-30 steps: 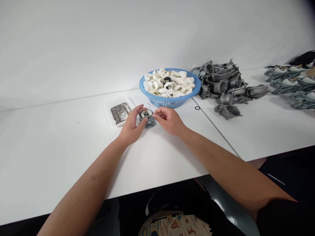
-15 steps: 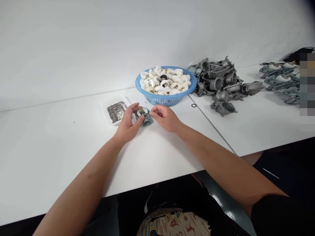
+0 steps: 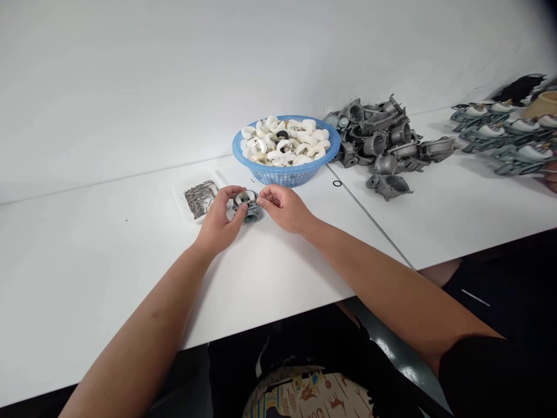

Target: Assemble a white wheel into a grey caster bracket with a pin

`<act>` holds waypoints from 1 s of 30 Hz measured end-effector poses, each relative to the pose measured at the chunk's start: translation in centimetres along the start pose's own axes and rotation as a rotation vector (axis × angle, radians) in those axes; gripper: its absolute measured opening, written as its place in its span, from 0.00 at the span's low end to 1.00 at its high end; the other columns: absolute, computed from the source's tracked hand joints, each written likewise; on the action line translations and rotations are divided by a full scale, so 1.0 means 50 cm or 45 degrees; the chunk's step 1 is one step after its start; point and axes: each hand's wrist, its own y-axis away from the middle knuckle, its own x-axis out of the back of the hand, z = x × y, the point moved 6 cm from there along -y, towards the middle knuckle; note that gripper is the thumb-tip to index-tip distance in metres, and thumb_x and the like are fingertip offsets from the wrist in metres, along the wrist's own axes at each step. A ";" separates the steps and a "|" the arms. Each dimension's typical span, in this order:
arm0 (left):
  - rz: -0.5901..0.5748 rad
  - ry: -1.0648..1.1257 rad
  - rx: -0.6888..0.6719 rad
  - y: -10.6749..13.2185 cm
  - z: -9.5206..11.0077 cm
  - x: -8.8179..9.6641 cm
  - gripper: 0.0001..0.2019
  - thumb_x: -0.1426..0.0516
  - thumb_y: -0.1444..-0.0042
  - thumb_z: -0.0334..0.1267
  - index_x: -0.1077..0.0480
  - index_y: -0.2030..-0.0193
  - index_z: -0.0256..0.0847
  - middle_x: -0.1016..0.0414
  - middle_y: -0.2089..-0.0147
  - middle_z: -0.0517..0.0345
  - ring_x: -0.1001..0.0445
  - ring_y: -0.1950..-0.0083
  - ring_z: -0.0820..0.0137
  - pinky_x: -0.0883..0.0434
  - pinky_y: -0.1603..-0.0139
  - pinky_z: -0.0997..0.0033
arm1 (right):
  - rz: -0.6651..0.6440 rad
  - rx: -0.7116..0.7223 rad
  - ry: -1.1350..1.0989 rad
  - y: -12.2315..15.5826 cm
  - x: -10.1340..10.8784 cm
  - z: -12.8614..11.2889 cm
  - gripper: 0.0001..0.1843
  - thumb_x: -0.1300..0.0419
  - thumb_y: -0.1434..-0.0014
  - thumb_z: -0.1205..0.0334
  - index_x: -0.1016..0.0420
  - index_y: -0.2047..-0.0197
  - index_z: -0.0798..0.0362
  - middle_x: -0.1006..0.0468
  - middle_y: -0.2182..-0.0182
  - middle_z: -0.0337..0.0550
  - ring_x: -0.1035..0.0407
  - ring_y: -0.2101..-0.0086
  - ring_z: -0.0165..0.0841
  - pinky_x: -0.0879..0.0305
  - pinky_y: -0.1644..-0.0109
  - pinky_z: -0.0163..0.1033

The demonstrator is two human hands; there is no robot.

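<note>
Grip: the left hand [image 3: 217,223] clasps a grey metal casting [image 3: 251,216], fingers over its top and thumb on its near side; the right hand [image 3: 282,208] pinches thumb and fingertips together at the casting's right side, and whether a small part sits in that pinch is too small to tell.
Casting: just right of the tray, on the white table [image 3: 108,278], a white curved piece [image 3: 244,198] showing in its top.
Change: the hands stay at the casting, much as a second ago; a co-worker's hand [image 3: 550,177] now shows at the far right edge.
Tray: a shallow clear tray [image 3: 177,200] of steel pins [image 3: 200,198] lies just left of the left hand.
Basket: a blue plastic basket [image 3: 282,177], just far of the hands, is heaped with white curved pieces [image 3: 282,142].
Right side: a pile of bare castings [image 3: 378,136] lies beside the basket, a black O-ring [image 3: 337,183] nearer; fitted castings [image 3: 500,139] lie beyond.
</note>
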 end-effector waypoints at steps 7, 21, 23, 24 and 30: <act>0.027 -0.059 -0.001 0.001 0.001 0.003 0.16 0.45 0.36 0.43 0.34 0.43 0.42 0.27 0.40 0.48 0.29 0.37 0.60 0.32 0.36 0.55 | -0.005 -0.074 -0.090 -0.003 -0.004 0.005 0.08 0.40 0.40 0.57 0.29 0.65 0.52 0.33 0.75 0.34 0.41 0.74 0.27 0.43 0.68 0.35; 0.023 0.043 -0.020 -0.002 -0.005 0.003 0.18 0.41 0.40 0.40 0.34 0.45 0.41 0.27 0.40 0.46 0.29 0.37 0.60 0.35 0.33 0.52 | -0.017 -0.024 -0.053 -0.003 -0.001 0.002 0.07 0.41 0.40 0.58 0.29 0.64 0.53 0.32 0.74 0.34 0.40 0.74 0.27 0.42 0.68 0.35; 0.016 0.037 -0.026 -0.001 -0.005 0.002 0.17 0.41 0.40 0.40 0.35 0.45 0.41 0.27 0.40 0.46 0.29 0.37 0.59 0.34 0.34 0.52 | -0.009 -0.007 -0.061 -0.002 -0.002 -0.001 0.07 0.41 0.40 0.58 0.30 0.64 0.52 0.33 0.75 0.34 0.41 0.74 0.27 0.43 0.68 0.35; 0.016 0.031 -0.028 -0.001 -0.004 0.002 0.17 0.41 0.40 0.40 0.35 0.45 0.41 0.27 0.40 0.46 0.29 0.37 0.59 0.34 0.34 0.52 | -0.005 -0.003 -0.067 -0.001 -0.002 -0.001 0.06 0.41 0.40 0.58 0.30 0.65 0.52 0.33 0.75 0.34 0.41 0.74 0.27 0.43 0.69 0.35; 0.028 0.050 -0.033 0.000 -0.003 0.000 0.16 0.41 0.40 0.40 0.36 0.47 0.42 0.27 0.40 0.45 0.29 0.37 0.59 0.34 0.34 0.51 | -0.015 -0.037 -0.097 -0.001 -0.007 0.001 0.07 0.41 0.39 0.58 0.30 0.65 0.53 0.33 0.76 0.34 0.42 0.75 0.27 0.44 0.70 0.35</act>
